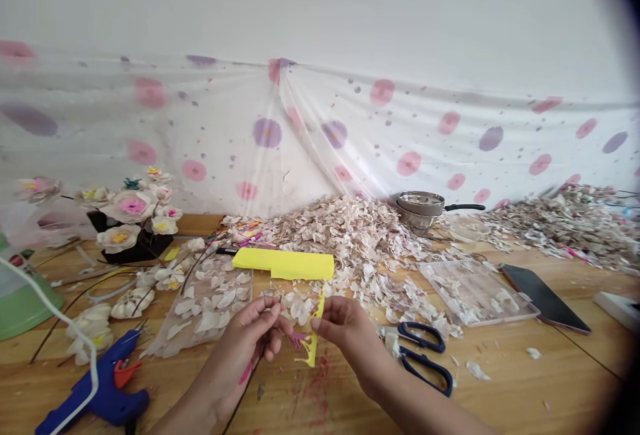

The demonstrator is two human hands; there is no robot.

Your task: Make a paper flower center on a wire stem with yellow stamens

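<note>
Over the front of the table, my left hand (260, 328) is closed in a pinch on a thin dark wire stem (243, 395). A small pink fringed piece (299, 339) shows at its fingertips, apparently on the end of the stem. My right hand (345, 331) pinches a narrow yellow strip (313, 349) with a fringed left edge, held upright beside the pink piece. I cannot tell whether strip and pink piece touch. Behind the hands lies a folded yellow sheet (285, 264). Dark-handled scissors (425, 345) rest just right of my right hand.
A blue glue gun (107, 381) with a white cord lies front left. Finished flowers (131, 207) stand behind it. A heap of pale petals (340, 235) spreads along the wall. Further right are a small pan (421, 205), a clear tray (475, 311) and a dark phone-like slab (545, 298).
</note>
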